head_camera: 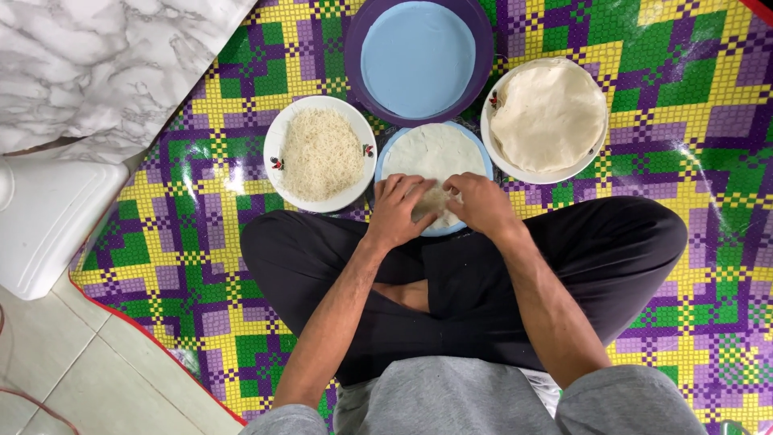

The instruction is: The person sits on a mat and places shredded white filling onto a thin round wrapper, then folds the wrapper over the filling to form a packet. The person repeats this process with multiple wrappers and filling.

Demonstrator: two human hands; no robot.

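Fingers of left hand (396, 208) and right hand (480, 203) pinched on one wrapper (431, 153); three plates, one bowl (419, 56).

No package, label, sign or screen shows anywhere in this view, neither near the person nor farther off on the mat.
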